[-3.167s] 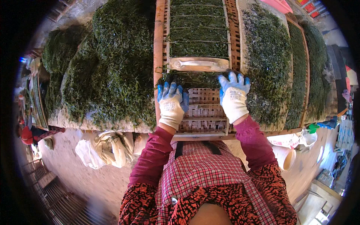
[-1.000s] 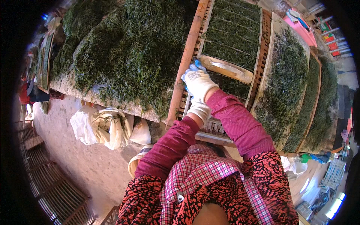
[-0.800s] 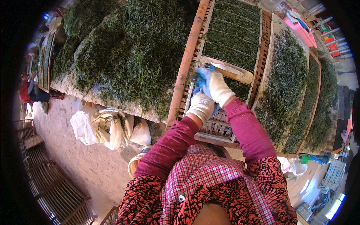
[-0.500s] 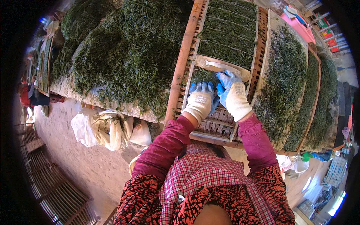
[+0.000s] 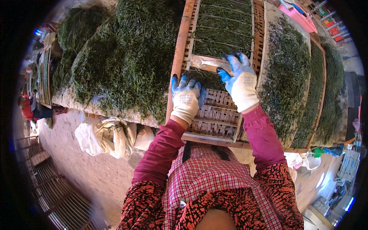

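Left hand (image 5: 187,97), fingers spread, at left end of dark green strands (image 5: 212,81) between hands. Right hand (image 5: 241,81) splayed over wooden bar (image 5: 202,65), gripping nothing visible. Risks: right hand snagging bar — knocked askew; uneven left-hand push — strands bunched.

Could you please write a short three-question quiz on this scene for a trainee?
1. Multiple choice: What colour is the tub at the upper right? (a) green (b) pink (c) white
2. True or false: Bare woven mat shows inside the near end of the wooden frame.
3. Short answer: Which hand, the left hand or the right hand, has fingers over one end of the wooden block with a pale handle in this view?

Key: 1: b. 2: True. 3: The right hand, at the block's right end.
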A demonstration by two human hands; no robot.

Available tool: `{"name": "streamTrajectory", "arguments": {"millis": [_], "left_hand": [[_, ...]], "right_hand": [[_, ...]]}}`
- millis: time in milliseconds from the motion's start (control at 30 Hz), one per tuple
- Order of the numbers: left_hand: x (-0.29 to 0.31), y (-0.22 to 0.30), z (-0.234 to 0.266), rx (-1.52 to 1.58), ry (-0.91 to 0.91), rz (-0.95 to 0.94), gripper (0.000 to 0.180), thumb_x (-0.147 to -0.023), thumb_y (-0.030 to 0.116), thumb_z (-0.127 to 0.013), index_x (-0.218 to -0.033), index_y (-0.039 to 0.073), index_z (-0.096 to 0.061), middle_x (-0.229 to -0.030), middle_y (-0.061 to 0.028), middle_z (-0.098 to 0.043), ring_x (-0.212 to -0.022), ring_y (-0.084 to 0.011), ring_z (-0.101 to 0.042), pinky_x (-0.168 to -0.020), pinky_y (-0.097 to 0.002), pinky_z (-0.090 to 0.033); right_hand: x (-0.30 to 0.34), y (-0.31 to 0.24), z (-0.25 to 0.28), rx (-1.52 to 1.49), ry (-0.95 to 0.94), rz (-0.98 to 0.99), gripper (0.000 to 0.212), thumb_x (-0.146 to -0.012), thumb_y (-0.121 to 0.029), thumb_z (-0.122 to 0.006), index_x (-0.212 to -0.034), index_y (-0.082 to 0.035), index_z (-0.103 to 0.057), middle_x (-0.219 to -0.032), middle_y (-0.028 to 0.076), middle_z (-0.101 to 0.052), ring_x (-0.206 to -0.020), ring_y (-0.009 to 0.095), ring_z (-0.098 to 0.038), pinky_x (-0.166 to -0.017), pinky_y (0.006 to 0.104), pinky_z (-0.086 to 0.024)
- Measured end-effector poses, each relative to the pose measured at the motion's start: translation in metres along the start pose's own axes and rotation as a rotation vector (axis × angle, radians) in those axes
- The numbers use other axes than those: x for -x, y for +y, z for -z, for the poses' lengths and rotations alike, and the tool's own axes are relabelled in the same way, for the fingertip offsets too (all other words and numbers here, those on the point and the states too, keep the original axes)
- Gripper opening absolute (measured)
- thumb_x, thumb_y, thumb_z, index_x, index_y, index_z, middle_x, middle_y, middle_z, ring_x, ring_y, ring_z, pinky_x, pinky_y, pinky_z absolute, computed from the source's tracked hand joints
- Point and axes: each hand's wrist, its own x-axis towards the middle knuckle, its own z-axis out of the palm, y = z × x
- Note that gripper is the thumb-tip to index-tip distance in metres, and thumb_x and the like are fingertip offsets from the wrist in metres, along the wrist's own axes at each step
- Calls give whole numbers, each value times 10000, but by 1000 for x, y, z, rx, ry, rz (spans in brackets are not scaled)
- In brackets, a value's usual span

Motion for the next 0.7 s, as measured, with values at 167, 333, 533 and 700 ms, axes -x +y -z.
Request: {"name": "streamTrajectory", "arguments": {"millis": [167,333,533,700], "left_hand": [[-3,2,16,73,58,18,215,-819,335,-667,-879,148,-755,-1021,-33,-733,-1147,-248,-612,-1106,-522,-336],[20,-13,16,96,168,79,198,-785,256,-691,-935,139,-749,-997,-41,-734,-1165,-252,-611,-1064,-527,-364],[45,-33,29,126,218,157,162,-801,240,-684,-882,105,-722,-954,-91,-717,-1030,-318,-636,-1012,-503,-418],[74,-70,43,96,133,305,128,-795,209,-677,-869,106,-695,-934,-92,-710,-1009,-330,-639,-987,-498,-437]], "right_hand": [[-16,7,0,-49,-306,-25,211,-873,-233,-707,-991,-60,-676,-871,183,-687,-770,361,-672,-671,436,-532],[15,7,-12,-139,-401,-60,171,-900,-257,-672,-990,-113,-691,-762,121,-674,-702,318,-667,-675,426,-554],[8,-12,-15,-27,-201,72,158,-869,-201,-675,-983,-91,-676,-958,167,-673,-857,376,-651,-737,488,-528],[1,-87,-39,-281,-182,330,242,-750,-162,-718,-982,-109,-676,-983,125,-661,-882,347,-628,-772,457,-527]]}}
